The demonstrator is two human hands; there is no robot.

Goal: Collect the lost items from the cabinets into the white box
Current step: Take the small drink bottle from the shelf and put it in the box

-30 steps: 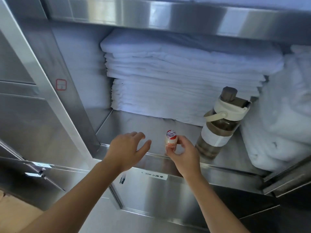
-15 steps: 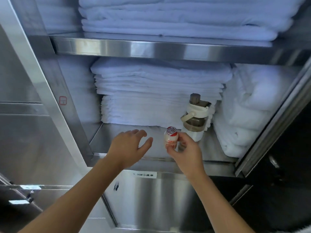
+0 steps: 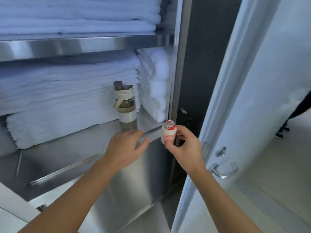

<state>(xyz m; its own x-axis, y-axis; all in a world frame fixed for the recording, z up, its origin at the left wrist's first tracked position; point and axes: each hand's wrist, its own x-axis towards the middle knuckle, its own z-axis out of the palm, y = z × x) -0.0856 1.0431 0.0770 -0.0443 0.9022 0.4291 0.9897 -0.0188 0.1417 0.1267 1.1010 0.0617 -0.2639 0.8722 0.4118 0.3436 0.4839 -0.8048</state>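
Note:
My right hand grips a small white yogurt-drink bottle with a red foil cap, held upright in front of the cabinet's right frame. My left hand hovers open just below the shelf edge, fingers spread, holding nothing. A brown translucent water bottle with a cream lid and carry loop stands upright on the steel shelf, just above my left hand's fingertips. The white box is not in view.
Stacks of folded white towels fill the shelf behind the water bottle, with more on the shelf above. The open white cabinet door with a steel handle stands at right. Someone's leg and shoe show at the far right.
The view has swung right and the door has come into sight. My right hand has carried the small bottle rightward out of the cabinet. My left hand now sits below the water bottle.

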